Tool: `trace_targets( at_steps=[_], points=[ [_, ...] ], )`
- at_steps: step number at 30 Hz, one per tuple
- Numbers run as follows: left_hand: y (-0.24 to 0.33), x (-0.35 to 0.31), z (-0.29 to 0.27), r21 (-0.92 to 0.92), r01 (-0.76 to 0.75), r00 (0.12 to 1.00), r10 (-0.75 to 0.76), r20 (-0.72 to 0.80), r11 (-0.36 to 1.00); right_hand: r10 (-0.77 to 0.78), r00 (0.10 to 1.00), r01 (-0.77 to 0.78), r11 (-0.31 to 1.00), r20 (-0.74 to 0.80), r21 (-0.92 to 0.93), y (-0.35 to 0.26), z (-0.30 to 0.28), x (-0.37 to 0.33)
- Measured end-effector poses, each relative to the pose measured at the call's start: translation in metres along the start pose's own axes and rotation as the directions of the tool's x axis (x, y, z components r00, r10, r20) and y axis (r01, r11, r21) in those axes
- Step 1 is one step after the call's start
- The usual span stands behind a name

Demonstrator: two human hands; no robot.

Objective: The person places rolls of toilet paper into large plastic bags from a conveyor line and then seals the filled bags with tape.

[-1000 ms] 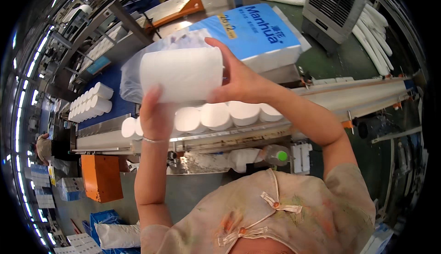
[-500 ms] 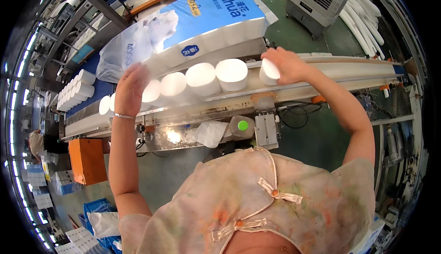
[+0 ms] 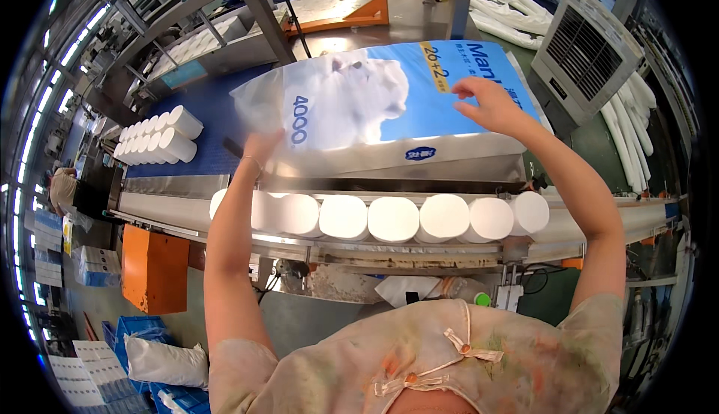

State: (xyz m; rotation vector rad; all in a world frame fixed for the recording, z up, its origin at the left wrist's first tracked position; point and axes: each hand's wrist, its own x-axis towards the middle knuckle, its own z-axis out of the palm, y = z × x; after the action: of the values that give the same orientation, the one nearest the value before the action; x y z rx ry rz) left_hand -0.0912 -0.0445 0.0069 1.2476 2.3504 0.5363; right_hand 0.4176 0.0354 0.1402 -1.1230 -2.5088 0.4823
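A large blue and white plastic package (image 3: 352,107) lies on a metal surface beyond the conveyor. My left hand (image 3: 264,148) is at the package's loose, clear left end; motion blurs its fingers, so their grip does not show. Over the package's right part hovers my right hand (image 3: 490,107), thumb and fingers apart, holding nothing. Between my forearms, several white paper rolls (image 3: 393,219) stand side by side in a row along the conveyor (image 3: 577,219). My left forearm hides part of the row's left end.
More white rolls (image 3: 177,146) lie stacked on a blue belt (image 3: 217,99) at left. An orange box (image 3: 155,268) sits below the conveyor's left part. A green-capped bottle (image 3: 468,292) is by my chest. A grey air cooler (image 3: 588,50) stands at far right.
My right hand has let go of the rightmost roll and moved up over the package. My left hand has gone from the rolls to the package's left end. The view has shifted too.
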Motion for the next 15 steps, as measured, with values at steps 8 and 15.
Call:
trace_targets(
  at_steps=[8,15],
  points=[
    [0.017,0.025,-0.045,0.337,-0.087,0.970,0.157,-0.186,0.938,-0.286,0.947,0.317,0.901,0.144,-0.297,-0.118,0.134,0.191],
    [0.003,0.079,-0.050,0.153,0.097,0.934,-0.037,-0.356,0.984,-0.220,0.928,0.312,0.898,0.300,-0.310,-0.128,0.179,0.283]
  ],
)
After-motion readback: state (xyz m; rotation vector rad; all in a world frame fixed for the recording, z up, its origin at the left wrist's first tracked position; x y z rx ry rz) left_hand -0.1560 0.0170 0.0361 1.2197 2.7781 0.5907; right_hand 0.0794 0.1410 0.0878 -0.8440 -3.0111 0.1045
